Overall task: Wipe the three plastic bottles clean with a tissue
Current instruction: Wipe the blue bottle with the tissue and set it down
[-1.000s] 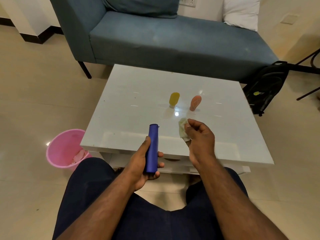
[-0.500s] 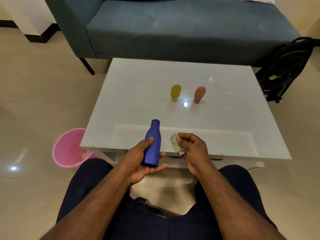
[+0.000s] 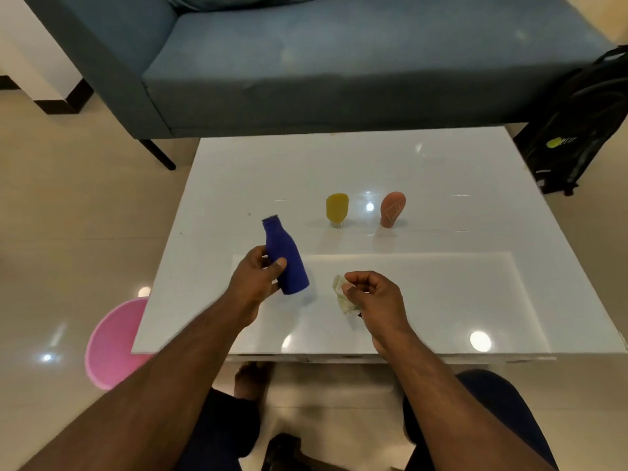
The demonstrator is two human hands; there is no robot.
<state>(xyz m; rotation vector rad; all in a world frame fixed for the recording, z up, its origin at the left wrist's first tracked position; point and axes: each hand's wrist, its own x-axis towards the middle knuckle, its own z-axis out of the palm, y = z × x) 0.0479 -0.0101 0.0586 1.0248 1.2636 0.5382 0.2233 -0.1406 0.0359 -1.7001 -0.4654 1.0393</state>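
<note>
The left hand (image 3: 255, 277) grip is wrapped around the tilted dark-blue plastic bottle (image 3: 284, 259) over the glossy white worktop (image 3: 441, 283). The right hand (image 3: 372, 295) grip pinches a crumpled pale tissue (image 3: 341, 292) just beside it. The yellow plastic bottle (image 3: 337, 208) and the orange plastic bottle (image 3: 392, 209) stand farther back.

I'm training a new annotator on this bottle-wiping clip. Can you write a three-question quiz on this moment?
1. True or false: the left hand holds the blue bottle.
2. What does the right hand hold? A) the yellow bottle B) a crumpled tissue C) nothing
3. Fill in: on the white table, the yellow bottle stands to the ____ of the orange bottle, as the camera sees it.

Key:
1. True; its neck tilts away from the person.
2. B, the tissue, apart from the blue bottle.
3. left
</note>
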